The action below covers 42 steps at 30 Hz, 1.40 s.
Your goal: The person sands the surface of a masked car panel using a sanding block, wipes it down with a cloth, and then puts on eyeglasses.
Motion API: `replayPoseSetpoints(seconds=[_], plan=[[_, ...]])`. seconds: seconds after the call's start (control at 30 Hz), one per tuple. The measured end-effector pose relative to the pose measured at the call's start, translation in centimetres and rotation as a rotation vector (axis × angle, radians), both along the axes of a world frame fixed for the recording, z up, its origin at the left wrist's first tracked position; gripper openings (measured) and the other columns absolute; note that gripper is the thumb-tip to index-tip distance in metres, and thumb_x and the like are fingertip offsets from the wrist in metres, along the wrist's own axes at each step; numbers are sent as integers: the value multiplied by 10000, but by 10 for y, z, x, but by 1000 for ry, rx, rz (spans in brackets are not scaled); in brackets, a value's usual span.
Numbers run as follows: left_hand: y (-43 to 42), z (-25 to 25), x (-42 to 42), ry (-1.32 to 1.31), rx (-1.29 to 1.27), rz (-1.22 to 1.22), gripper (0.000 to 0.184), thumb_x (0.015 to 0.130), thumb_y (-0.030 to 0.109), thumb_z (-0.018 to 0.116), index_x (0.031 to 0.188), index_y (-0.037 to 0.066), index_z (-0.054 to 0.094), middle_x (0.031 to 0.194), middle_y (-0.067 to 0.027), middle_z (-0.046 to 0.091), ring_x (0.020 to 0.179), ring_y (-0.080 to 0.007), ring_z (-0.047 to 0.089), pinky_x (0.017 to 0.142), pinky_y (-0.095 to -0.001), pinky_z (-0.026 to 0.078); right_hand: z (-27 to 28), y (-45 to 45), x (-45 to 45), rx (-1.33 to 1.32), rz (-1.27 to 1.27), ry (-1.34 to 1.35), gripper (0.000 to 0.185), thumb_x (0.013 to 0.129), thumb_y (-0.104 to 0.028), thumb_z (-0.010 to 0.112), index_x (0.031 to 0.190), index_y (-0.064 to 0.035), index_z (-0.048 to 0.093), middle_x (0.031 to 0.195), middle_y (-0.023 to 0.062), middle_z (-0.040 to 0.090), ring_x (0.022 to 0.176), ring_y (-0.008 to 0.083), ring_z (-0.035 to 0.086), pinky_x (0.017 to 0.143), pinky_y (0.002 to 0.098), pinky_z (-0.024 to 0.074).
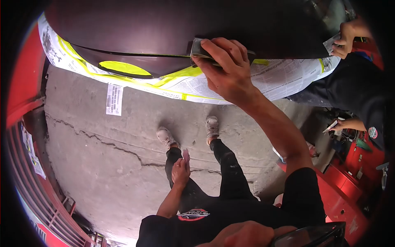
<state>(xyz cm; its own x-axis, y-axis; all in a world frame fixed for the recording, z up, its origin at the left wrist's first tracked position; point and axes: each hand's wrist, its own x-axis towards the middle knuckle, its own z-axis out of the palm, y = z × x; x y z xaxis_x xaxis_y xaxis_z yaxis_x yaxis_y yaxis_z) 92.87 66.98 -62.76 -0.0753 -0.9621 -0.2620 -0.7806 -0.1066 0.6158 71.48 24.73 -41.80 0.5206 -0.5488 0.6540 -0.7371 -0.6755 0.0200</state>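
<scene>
My right hand [230, 68] reaches up to a dark, matte car panel [135, 29]. Its fingers are closed on a grey sanding block [200, 48], pressed against the panel's lower edge beside a narrow gap. My left hand [180, 173] hangs low over my thigh, closed around a thin, flat pinkish piece [186, 155] whose kind I cannot make out. Below the panel, newspaper masking [279, 78] is held by yellow tape [173, 78]. A yellow oval area [125, 68] shows in the panel's left part.
At right, a co-worker's hand [347, 37] holds a grey sheet [331, 44] at the panel; their other hand [352, 124] holds a small pale item. A printed paper [114, 99] hangs below the masking. Red equipment [341, 185] stands at right, a red slatted rack [37, 177] at left.
</scene>
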Motion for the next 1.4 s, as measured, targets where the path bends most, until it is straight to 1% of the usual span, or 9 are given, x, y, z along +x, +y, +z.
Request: replayPoseSetpoints(seconds=[0.43, 0.57, 0.7, 0.73, 0.77, 0.83, 0.93, 1.13, 1.4], plan=[[-15, 11, 20, 0, 91, 71, 174, 943, 128, 676, 1078, 48, 601, 1056, -147, 657, 891, -378, 638, 767, -491, 518, 11, 73, -34, 276, -41, -114, 359, 733, -38, 785, 1086, -104, 797, 1347, 106, 611, 1165, 309, 584, 985, 462, 469], [-177, 109, 19, 46, -680, 223, 148, 951, 35, 637, 1095, 27, 602, 871, -136, 608, 774, -324, 579, 680, -424, 465, -38, 215, -98, 659, -349, -122, 369, 802, -103, 804, 1168, -93, 758, 1299, 148, 613, 1167, 363, 568, 986, 483, 456], [-348, 212, 11, -67, -866, 257, 144, 1051, 22, 514, 1165, -59, 551, 1000, -124, 666, 730, -174, 555, 732, -335, 472, -65, 328, -110, 1013, -502, -189, 408, 763, -113, 845, 1158, -94, 747, 1252, 168, 615, 1158, 375, 580, 993, 482, 470], [-387, 211, 22, -48, -804, 247, 282, 1065, 34, 477, 1327, -66, 509, 1050, -122, 684, 935, -207, 643, 854, -334, 500, -62, 343, -106, 1086, -505, -241, 403, 754, -108, 848, 1144, -85, 750, 1250, 170, 615, 1157, 372, 581, 990, 481, 473], [-424, 198, 8, 434, -948, 312, 369, 1085, 129, 445, 1408, -46, 483, 1270, -167, 649, 1292, -341, 560, 1051, -419, 448, -61, 354, -105, 1088, -495, -250, 403, 754, -108, 848, 1144, -85, 750, 1250, 170, 615, 1157, 372, 581, 990, 481, 473], [-473, 195, 9, -118, -1049, 219, 485, 1096, 264, 421, 1482, -29, 447, 1526, -237, 464, 1473, -435, 348, 1188, -513, 305, -62, 369, -108, 1173, -423, -277, 398, 748, -107, 852, 1133, -82, 754, 1248, 171, 616, 1161, 370, 579, 990, 478, 475], [-465, 181, -7, -74, -1022, 312, 569, 1078, 318, 428, 1510, -51, 402, 1623, -265, 308, 1519, -501, 211, 1229, -597, 135, -54, 365, -121, 1189, -466, -303, 389, 756, -115, 846, 1131, -74, 752, 1257, 168, 614, 1171, 371, 574, 986, 475, 474], [-441, 179, -122, -127, -1008, 331, 582, 1095, 333, 402, 1525, -59, 372, 1596, -289, 326, 1503, -496, 248, 1230, -595, 152, -51, 354, -151, 1145, -587, -346, 371, 776, -115, 836, 1131, -59, 748, 1280, 167, 601, 1195, 371, 556, 999, 473, 471], [-431, 191, -196, -26, -876, 403, 667, 946, 181, 622, 1501, -91, 372, 1617, -329, 259, 1497, -542, 226, 1204, -648, 176, -48, 348, -154, 1171, -581, -297, 366, 811, -80, 822, 1164, -35, 736, 1304, 184, 578, 1210, 375, 545, 1036, 449, 473]])
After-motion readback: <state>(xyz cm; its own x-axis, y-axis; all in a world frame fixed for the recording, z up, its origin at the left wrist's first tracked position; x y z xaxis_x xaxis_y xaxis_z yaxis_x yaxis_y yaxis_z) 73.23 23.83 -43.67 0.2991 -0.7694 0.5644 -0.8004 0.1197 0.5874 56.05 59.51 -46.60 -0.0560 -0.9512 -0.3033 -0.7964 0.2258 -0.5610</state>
